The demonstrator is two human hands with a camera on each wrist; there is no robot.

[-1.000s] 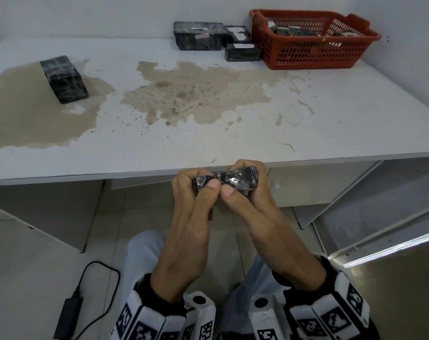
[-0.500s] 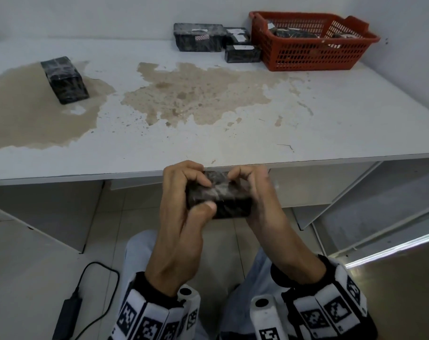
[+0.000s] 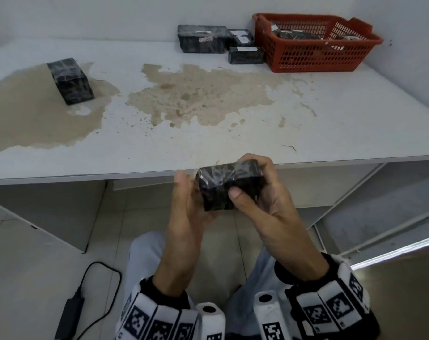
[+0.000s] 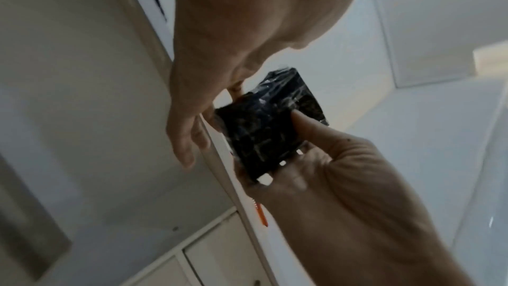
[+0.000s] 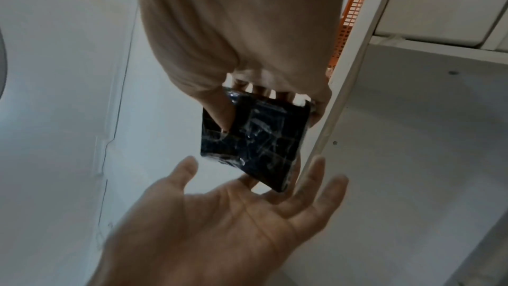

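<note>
the left hand (image 3: 186,209) has just opened wide at 9 o'clock of the small black film-wrapped block (image 3: 229,186), leaving the right hand (image 3: 269,204) alone gripping it at the 6 o'clock edge of the stained white bench (image 3: 331,119), probably ready for placing.

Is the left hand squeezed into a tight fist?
No, the left hand is open, its fingers straight, next to the black box that the right hand grips.
</note>
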